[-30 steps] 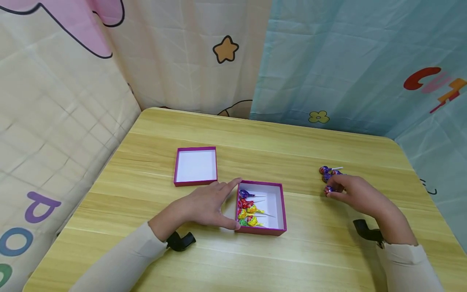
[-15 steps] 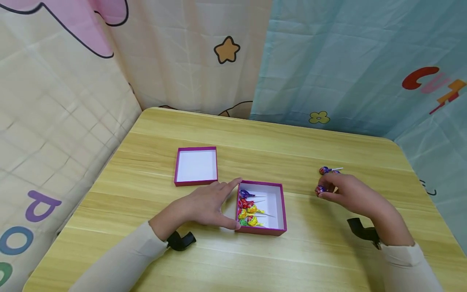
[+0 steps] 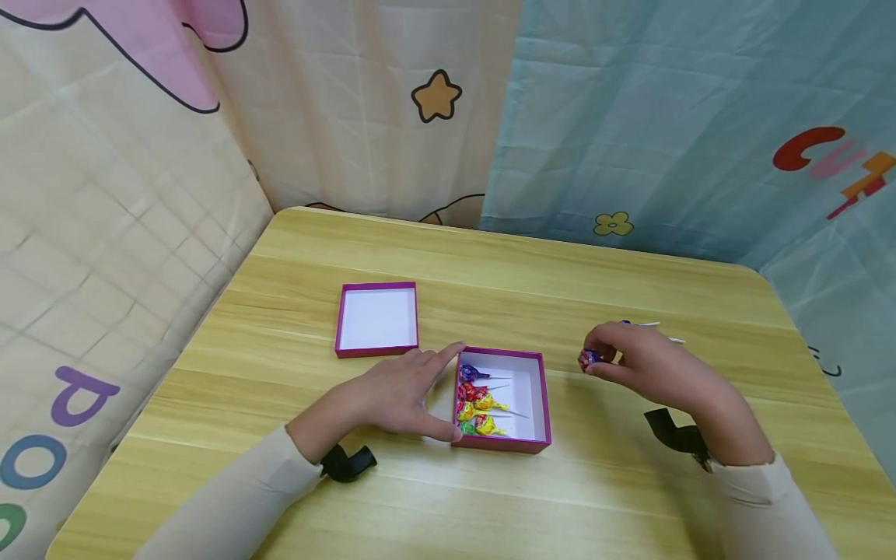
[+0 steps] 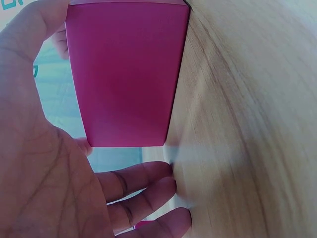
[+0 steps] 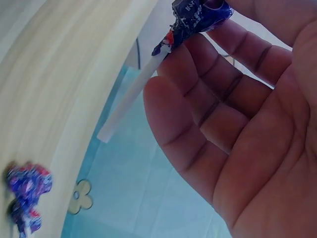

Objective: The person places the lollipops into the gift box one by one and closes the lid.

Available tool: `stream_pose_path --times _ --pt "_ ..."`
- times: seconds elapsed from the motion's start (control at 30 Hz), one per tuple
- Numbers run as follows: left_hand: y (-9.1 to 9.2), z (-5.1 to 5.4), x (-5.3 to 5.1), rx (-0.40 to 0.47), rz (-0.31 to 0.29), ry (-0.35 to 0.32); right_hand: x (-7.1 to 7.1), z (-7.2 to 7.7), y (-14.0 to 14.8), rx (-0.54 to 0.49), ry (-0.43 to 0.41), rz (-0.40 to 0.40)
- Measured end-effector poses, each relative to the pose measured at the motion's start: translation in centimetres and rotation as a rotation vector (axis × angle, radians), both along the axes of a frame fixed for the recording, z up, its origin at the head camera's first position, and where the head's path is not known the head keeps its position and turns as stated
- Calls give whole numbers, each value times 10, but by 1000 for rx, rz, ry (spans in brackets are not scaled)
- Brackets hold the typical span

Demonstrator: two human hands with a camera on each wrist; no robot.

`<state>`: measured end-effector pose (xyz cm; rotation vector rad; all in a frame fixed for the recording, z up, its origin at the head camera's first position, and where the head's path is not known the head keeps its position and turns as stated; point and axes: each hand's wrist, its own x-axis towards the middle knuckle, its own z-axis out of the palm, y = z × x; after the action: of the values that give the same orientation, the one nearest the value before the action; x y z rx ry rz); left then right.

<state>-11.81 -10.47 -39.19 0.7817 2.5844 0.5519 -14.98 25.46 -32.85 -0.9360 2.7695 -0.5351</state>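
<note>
A shallow magenta box [image 3: 544,397] with a white inside sits open on the table. Purple, red, yellow and green lollipops [image 3: 483,399] lie along its left side, sticks pointing right. My left hand [image 3: 399,391] spans the box's left side, thumb at the near corner and index finger at the far one. In the left wrist view the box's magenta wall [image 4: 126,74] stands close to the palm. Right of the box, my right hand [image 3: 640,362] pinches a purple-and-red wrapped lollipop [image 3: 589,359]; its white stick [image 5: 126,106] shows in the right wrist view.
Behind the right hand lie more purple lollipops [image 5: 28,191], mostly hidden in the head view. A matching magenta lid [image 3: 376,320], white inside up, rests behind the left hand. Patterned curtains [image 3: 364,117] hang along the back of the wooden table [image 3: 518,505].
My right hand has carried the pinched lollipop left from the loose ones towards the box. The left hand and the box have stayed in place.
</note>
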Motion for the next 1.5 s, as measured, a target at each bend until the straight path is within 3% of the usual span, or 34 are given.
stream_pose_path --times 0.73,1.5 --pt "1 1 1 -6 -1 10 8 15 -55 19 68 128" --pt "1 1 0 1 -4 9 8 0 -96 71 77 229"
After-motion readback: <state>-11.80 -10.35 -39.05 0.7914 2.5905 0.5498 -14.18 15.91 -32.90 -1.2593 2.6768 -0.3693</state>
